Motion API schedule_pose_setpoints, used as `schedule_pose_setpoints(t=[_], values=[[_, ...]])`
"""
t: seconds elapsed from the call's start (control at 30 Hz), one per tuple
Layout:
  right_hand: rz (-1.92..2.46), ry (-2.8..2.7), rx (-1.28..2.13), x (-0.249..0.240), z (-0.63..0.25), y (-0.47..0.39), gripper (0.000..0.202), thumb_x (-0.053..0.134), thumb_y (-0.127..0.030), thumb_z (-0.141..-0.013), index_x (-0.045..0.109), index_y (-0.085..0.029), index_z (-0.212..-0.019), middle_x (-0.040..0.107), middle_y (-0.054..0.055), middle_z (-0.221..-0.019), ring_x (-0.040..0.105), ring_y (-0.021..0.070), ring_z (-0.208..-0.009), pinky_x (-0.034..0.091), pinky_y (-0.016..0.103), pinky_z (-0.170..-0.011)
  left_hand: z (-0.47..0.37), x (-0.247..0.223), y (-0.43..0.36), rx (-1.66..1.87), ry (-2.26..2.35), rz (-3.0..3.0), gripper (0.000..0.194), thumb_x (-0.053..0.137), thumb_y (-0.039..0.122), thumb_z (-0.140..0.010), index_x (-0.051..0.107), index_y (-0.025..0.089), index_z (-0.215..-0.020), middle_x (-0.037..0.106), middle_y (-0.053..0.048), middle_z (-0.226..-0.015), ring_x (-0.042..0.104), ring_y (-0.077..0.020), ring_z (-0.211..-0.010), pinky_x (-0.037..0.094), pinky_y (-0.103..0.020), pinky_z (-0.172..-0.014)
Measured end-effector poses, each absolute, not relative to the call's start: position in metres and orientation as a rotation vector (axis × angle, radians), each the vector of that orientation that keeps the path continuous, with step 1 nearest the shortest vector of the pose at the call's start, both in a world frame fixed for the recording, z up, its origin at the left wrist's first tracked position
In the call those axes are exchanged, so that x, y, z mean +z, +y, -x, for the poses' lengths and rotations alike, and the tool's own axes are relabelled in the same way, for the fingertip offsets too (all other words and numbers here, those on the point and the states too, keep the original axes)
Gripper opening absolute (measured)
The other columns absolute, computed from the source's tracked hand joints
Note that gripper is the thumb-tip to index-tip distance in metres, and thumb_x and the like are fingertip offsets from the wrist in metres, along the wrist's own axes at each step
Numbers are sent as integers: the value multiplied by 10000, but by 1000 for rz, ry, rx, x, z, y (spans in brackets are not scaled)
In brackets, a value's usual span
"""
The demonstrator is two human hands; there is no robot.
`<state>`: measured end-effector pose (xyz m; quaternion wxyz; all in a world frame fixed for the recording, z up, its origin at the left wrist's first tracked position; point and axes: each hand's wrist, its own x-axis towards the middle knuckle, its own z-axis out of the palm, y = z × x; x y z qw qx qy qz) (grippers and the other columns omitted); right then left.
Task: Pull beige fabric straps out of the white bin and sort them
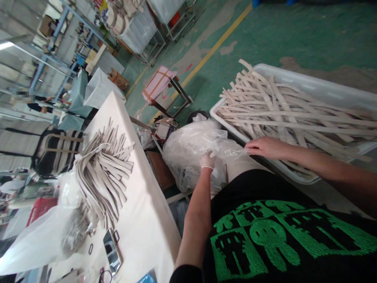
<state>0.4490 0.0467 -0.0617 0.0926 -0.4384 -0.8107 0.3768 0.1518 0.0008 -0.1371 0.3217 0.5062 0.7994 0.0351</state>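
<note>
A large clear plastic bag [191,137] lies crumpled across my lap. My left hand [207,160], in a thin white glove, has its fingers closed on the plastic near the middle. My bare right hand [263,147] pinches the bag's outer end, which is drawn out into a thin strip between the hands. Just beyond my right hand stands a white plastic tub [219,108] heaped with long beige fabric strips [282,110]. Parts of the fingers of my left hand are hidden in the folds.
On the white table [138,212] at left lie a tied bundle of strips [103,169], a phone [112,251] and small black buckles [90,249]. A pink-covered stool [159,84] stands ahead on the green floor. Carts [141,31] stand farther off, and another person [41,106] works at far left.
</note>
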Motion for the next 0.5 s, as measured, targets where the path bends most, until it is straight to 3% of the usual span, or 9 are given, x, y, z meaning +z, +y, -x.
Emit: schedule_pose_setpoints(t=[0.1,0.2,0.3,0.4,0.5], values=[[1504,-2430,1056,-64,-477,59,158,637,-324,-932,769,-281,-858,818,49,-944,702,257,-831,477,352,-773,-138,-145,-5,55,2116,-1254,328,699,197,-873,837,321,-1144,823,-49,-1205,755,-256,-1167,559,-334,-1028],[1728,-2401,937,-68,-499,65,119,658,-286,-917,776,-291,-931,826,59,-1034,712,285,-888,516,382,-799,-121,-148,-15,84,2183,-1223,306,659,200,-909,839,335,-1116,839,-35,-1132,772,-240,-1109,578,-319,-969],[1876,-2307,761,-63,-496,53,229,583,-264,-948,769,-264,-1082,784,96,-1259,730,319,-999,565,432,-848,-112,-148,-14,151,2260,-1242,340,578,231,-980,809,295,-1222,816,-83,-1211,748,-259,-1171,561,-355,-1019],[1776,-2158,572,-53,-461,28,370,478,-263,-995,720,-232,-1274,642,129,-1507,709,348,-1179,596,489,-925,-115,-149,1,241,2270,-1323,363,550,270,-1014,768,259,-1303,747,-95,-1379,666,-240,-1324,480,-343,-1146],[1442,-2153,667,-55,-414,2,392,484,-271,-997,710,-263,-1317,626,100,-1528,667,325,-1299,586,496,-1037,-127,-155,21,239,2227,-1429,501,664,324,-960,661,249,-1455,629,-93,-1550,535,-251,-1475,381,-353,-1242]])
